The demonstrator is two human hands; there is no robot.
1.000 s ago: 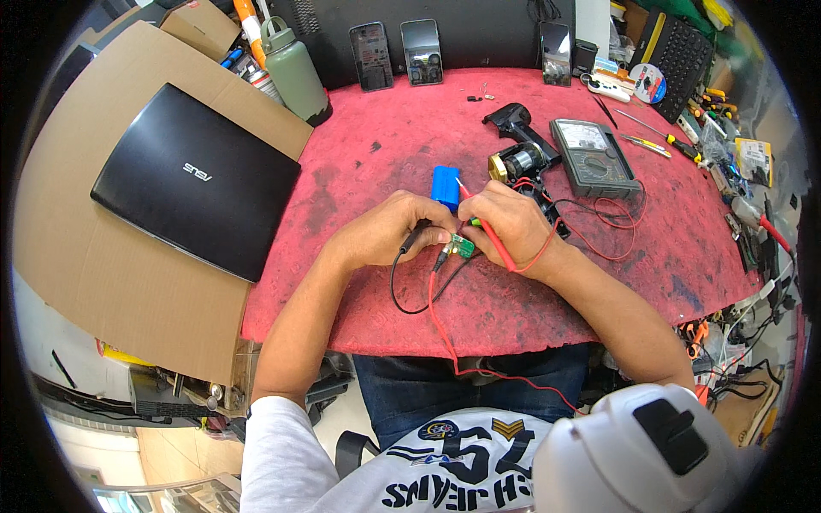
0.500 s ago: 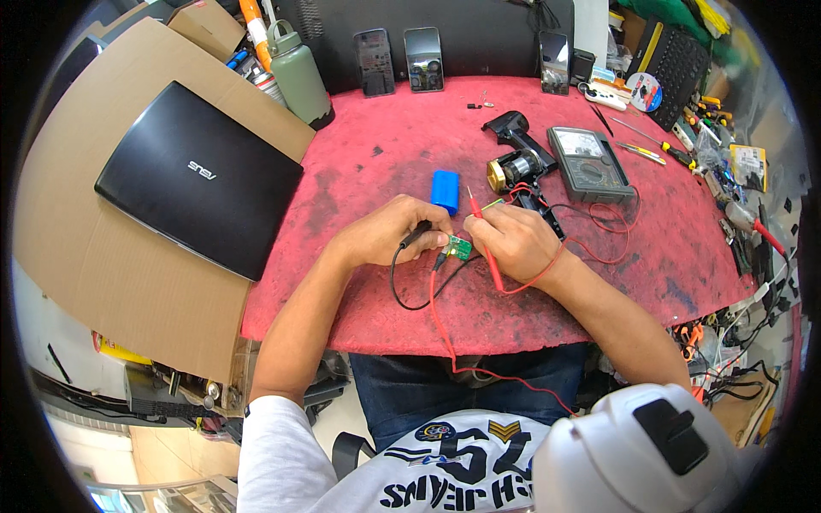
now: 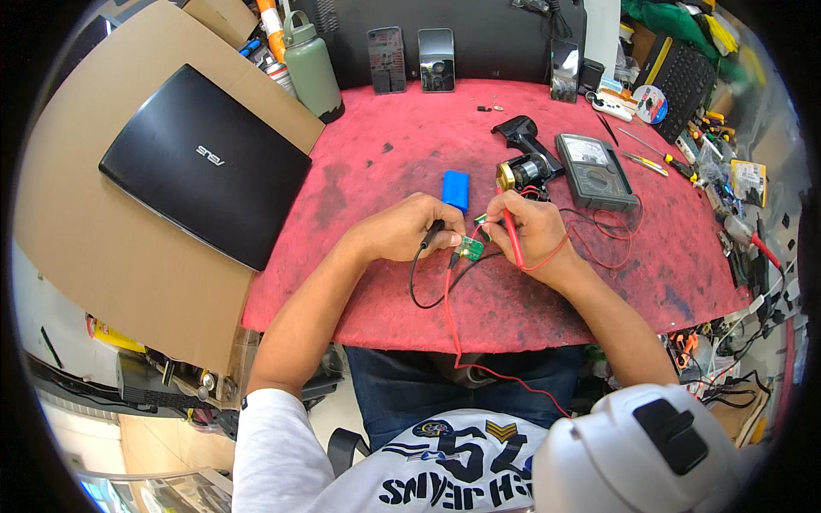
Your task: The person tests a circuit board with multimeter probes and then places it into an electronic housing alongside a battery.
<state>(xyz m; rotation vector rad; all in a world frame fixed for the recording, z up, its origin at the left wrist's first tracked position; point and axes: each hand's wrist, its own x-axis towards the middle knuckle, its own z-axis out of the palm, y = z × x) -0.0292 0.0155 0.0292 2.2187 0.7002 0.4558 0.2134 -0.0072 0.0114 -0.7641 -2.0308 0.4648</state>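
My left hand (image 3: 415, 229) is closed on a black test probe (image 3: 432, 233) and on the edge of a small green circuit board (image 3: 471, 249). A red lead (image 3: 451, 308) with a dark plug end meets the board and hangs over the table edge. Just right of the board, my right hand (image 3: 532, 232) grips a red test probe (image 3: 511, 229) between thumb and fingers. A small green piece shows at its fingertips; its kind is unclear. Behind the hands lies a blue battery pack (image 3: 456, 190). An opened black device with a gold-rimmed motor (image 3: 516, 173) lies beyond my right hand.
An analog multimeter (image 3: 596, 171) sits at the right, its leads curling over the red mat (image 3: 393, 316). On the left, a black laptop (image 3: 205, 167) rests on cardboard (image 3: 64, 214). A green bottle (image 3: 312, 73), phones (image 3: 436, 60) and scattered tools (image 3: 684, 167) surround the work area.
My right hand has turned and drawn its fingers in, so the red probe stands differently and its tip no longer shows clearly. The whole view has shifted slightly. My left hand keeps its hold.
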